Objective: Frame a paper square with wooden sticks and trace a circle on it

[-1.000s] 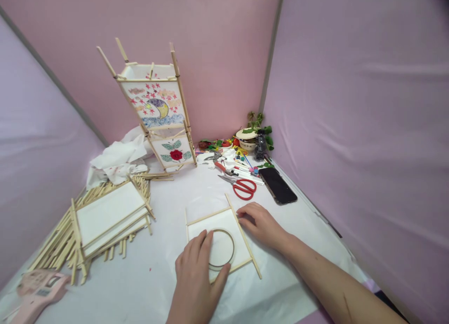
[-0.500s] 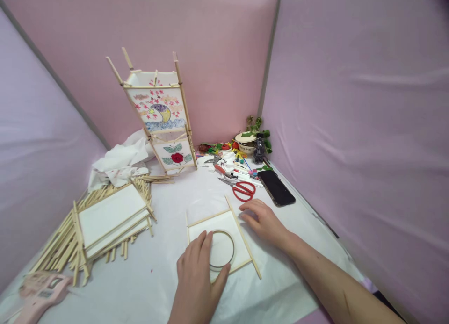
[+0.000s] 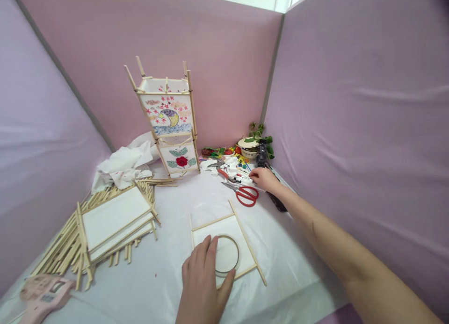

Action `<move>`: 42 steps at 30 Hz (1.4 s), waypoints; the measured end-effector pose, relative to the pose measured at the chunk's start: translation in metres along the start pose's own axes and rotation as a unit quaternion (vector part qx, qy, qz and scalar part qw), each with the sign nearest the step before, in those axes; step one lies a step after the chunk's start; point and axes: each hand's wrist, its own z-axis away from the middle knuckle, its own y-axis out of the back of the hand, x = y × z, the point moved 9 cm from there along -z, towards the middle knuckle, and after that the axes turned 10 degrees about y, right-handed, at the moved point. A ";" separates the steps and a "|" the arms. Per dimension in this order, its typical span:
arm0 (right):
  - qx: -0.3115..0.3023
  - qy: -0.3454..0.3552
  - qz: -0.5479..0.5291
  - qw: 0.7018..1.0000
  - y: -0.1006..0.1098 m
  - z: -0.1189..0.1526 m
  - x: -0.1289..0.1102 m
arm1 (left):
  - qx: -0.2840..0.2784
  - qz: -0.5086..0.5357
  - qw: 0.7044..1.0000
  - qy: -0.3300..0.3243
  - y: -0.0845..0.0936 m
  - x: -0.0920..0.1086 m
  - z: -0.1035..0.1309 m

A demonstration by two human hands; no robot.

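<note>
A: Standing tallest at the back is the painted paper lantern (image 3: 170, 123), stick-framed, with a moon panel above and a red flower panel below. What lies lower?

B: Left of it sits a stack of blank paper panels (image 3: 112, 221) on a heap of loose bamboo sticks (image 3: 58, 247), with crumpled white tissue (image 3: 121, 165) behind. Front and centre is one small framed paper panel (image 3: 224, 242), flat on the white table cover (image 3: 168, 286).

A: And the hands?

B: The left hand (image 3: 205, 282) presses down flat on that panel, fingers spread, thumb and forefinger bracketing a thin ring (image 3: 227, 254) that lies on the paper. The right hand (image 3: 264, 179) is stretched far out to the pens and markers (image 3: 242, 173) beside the red scissors (image 3: 245, 194); fingers curled over them, but I cannot tell whether it grips one.

A: Risks?

B: I judge that the long reach could shift weight off the left hand, letting the ring slide off centre. The forearm passes over the scissors and a dark phone (image 3: 277, 203), so a careless pull back might drag them.
</note>
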 end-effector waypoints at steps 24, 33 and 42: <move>0.099 -0.053 -0.109 0.988 0.030 0.044 -0.019 | -0.032 0.038 0.998 0.024 0.003 0.004 -0.002; 0.017 -0.101 -0.747 0.657 -0.032 0.122 -0.094 | -0.050 0.140 0.986 0.081 0.007 -0.008 -0.006; 0.033 -0.083 -0.701 0.707 -0.052 0.139 -0.112 | -0.063 0.136 0.987 0.053 0.027 0.000 -0.007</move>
